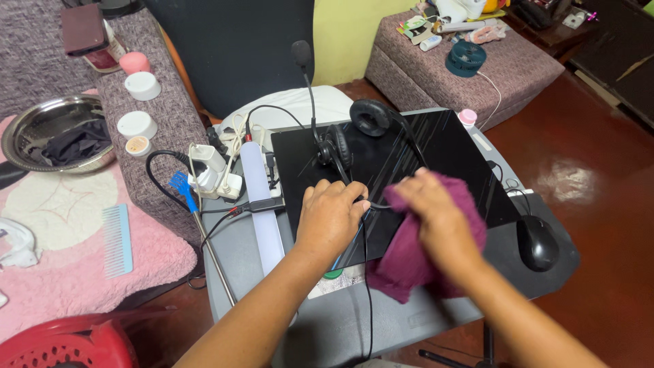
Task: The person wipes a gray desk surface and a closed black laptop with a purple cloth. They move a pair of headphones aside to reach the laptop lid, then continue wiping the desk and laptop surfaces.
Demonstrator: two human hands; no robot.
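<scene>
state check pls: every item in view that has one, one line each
laptop: lid closed, flat on the table
headset: lying on the laptop lid, mic boom upright
maroon cloth: bunched, pressed on the lid
right hand: gripping the cloth
left hand: flat on the lid, holding nothing
mouse: untouched, on its pad
steel bowl: upright, dark cloth inside
white jars: lids on

Headset (344,140) and its cable (364,272) block laptop lid (436,153) centre-left; lid's upper right open; mouse (537,242) obstructs right edge.

Two bare forearms, no sleeves, hands (332,217) without rings or watch
</scene>
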